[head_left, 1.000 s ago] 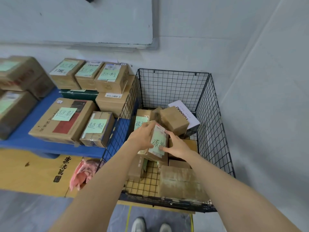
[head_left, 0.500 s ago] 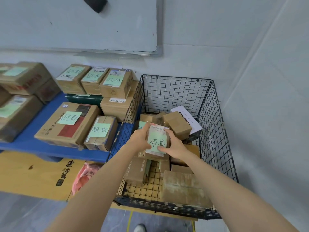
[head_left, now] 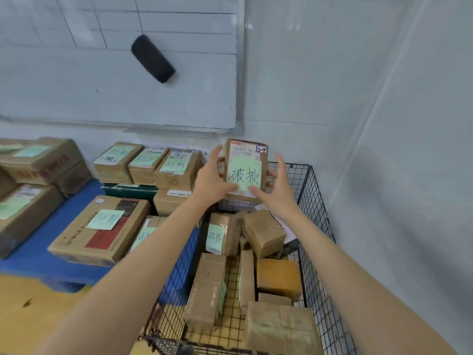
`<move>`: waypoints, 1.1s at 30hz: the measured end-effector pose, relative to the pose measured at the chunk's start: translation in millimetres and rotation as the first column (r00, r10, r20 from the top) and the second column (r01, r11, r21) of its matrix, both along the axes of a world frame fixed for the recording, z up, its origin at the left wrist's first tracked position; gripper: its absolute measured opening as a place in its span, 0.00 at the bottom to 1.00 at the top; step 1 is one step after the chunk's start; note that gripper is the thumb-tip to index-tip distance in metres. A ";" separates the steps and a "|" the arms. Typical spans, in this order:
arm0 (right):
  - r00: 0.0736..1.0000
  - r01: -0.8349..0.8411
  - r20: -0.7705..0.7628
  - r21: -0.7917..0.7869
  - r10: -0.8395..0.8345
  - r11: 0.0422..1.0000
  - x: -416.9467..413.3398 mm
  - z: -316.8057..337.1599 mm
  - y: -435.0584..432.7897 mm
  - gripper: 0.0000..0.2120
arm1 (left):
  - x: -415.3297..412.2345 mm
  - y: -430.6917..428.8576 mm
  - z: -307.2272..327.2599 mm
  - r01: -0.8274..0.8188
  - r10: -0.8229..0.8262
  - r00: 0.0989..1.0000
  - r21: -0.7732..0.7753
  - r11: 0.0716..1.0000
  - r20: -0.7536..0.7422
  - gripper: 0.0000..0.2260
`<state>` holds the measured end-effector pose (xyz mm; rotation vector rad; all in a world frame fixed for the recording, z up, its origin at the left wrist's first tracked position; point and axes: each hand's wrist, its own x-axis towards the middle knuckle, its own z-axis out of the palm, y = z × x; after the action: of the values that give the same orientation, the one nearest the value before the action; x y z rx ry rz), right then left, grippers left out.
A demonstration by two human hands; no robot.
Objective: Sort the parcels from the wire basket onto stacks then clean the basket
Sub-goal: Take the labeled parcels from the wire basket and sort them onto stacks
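Parcel (head_left: 247, 156) gripped at both sides by left hand (head_left: 213, 184) and right hand (head_left: 277, 193), fingers curled round edges, above basket (head_left: 317, 213). Green note (head_left: 245, 176) to be matched against stacks (head_left: 176, 167); right one possibly off-view.

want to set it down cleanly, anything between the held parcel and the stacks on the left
Nothing visible: the left hand and right hand hold the parcel above the wire basket; the stacks sit just left of it.
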<state>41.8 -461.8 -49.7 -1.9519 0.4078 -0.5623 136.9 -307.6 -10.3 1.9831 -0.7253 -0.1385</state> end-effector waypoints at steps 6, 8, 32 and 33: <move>0.986 -0.048 0.160 -0.020 0.051 0.999 -3.8 75.2 9.1 0.38 | -3.1 4.1 60.9 -0.041 0.037 0.999 -0.288 0.957 -0.021 0.33; 0.978 -0.060 0.199 -0.019 0.063 0.998 -5.5 90.9 13.0 0.33 | -8.6 9.6 74.1 -0.037 0.045 0.999 -0.343 0.938 0.014 0.31; 0.803 -0.522 0.329 -0.014 0.497 0.853 23.6 121.1 137.9 0.36 | -47.1 161.4 90.3 -0.176 0.210 0.978 -0.506 0.844 0.011 0.34; 0.796 -0.538 0.321 -0.013 0.513 0.843 25.7 119.5 147.8 0.37 | -48.0 172.2 88.8 -0.196 0.235 0.972 -0.500 0.844 0.016 0.34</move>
<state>67.5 -314.0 69.8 -1.7510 -0.3143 -0.4643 88.9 -135.3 78.5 1.5603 -0.5137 0.2431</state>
